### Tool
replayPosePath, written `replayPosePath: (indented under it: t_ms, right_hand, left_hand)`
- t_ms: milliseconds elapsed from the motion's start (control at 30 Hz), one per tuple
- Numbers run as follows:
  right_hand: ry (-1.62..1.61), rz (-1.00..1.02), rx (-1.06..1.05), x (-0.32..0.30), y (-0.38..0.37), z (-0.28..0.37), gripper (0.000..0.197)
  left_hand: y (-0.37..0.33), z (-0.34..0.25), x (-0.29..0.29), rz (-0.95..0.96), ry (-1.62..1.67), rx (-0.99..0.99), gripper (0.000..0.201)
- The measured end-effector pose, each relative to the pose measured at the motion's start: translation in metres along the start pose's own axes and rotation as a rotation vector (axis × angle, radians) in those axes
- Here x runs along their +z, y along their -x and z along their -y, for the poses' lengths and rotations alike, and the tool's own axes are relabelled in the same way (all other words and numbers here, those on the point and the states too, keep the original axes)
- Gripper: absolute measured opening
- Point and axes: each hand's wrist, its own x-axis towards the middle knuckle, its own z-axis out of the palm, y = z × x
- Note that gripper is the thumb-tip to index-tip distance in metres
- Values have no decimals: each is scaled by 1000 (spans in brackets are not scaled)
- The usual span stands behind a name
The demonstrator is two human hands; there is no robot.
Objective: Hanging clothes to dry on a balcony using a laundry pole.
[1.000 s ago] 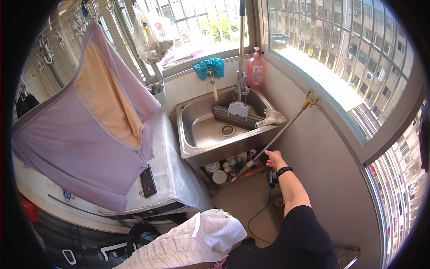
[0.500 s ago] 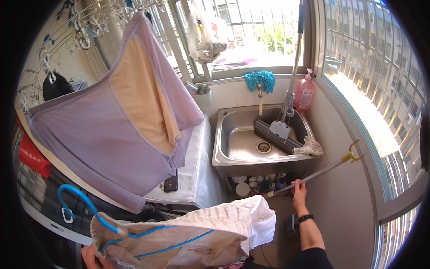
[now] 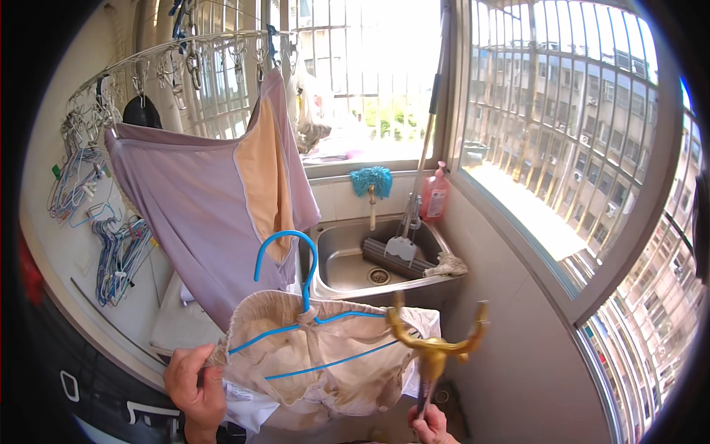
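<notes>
My left hand (image 3: 196, 388) pinches the waistband edge of a beige pair of elastic-waist shorts or trousers (image 3: 285, 342). A blue clothes hanger (image 3: 313, 268) sits inside the waistband, its hook standing upright above the cloth. Around the shaft of a clothes-hanging pole (image 3: 425, 388), my right hand (image 3: 433, 427) is closed. The pole's yellow two-pronged fork points up, close to the garment's right end and apart from the hanger hook. White cloth shows below the garment's left corner.
A lavender garment with a tan panel (image 3: 177, 192) hangs from a clip rack (image 3: 222, 35). Ahead are a steel sink (image 3: 336, 285), a long-handled mop (image 3: 400, 250) and a pink pump bottle (image 3: 434, 196). Bunched hangers (image 3: 118, 255) hang at left; a barred window (image 3: 569, 133) is at right.
The pole has swung from pointing right to upright in front of me. The garment and hanger have lifted and turned, with the hook now upright. My left hand has risen into fuller view.
</notes>
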Motion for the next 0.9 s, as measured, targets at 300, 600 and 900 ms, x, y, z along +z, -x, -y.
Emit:
replayPosePath:
  t_ms: [300, 600, 900]
  right_hand:
    - [194, -170, -1, 87, 77, 51, 19]
    - [291, -384, -36, 147, 124, 96, 11]
    - [144, -568, -68, 126, 185, 97, 13]
  left_hand:
    - [-8, 53, -19, -9, 413, 62, 19]
    - [-6, 42, -32, 59, 640, 120, 16]
    - [-4, -48, -35, 78, 804, 236, 16]
